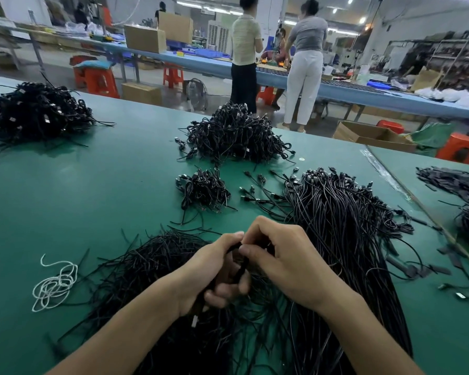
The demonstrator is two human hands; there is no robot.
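My left hand grips a folded black cable low over the green table. My right hand meets it from the right and pinches the top of the same cable with thumb and fingers. Below my hands lies a loose heap of thin black ties. A long bundle of straight black cables with plugs at the far end stretches along the right of my hands. A small pile of bundled cables sits just beyond.
A bigger pile of bundled cables lies further back and another pile at far left. White string lies at the left. More black parts sit on the right table. Two people stand at the far bench.
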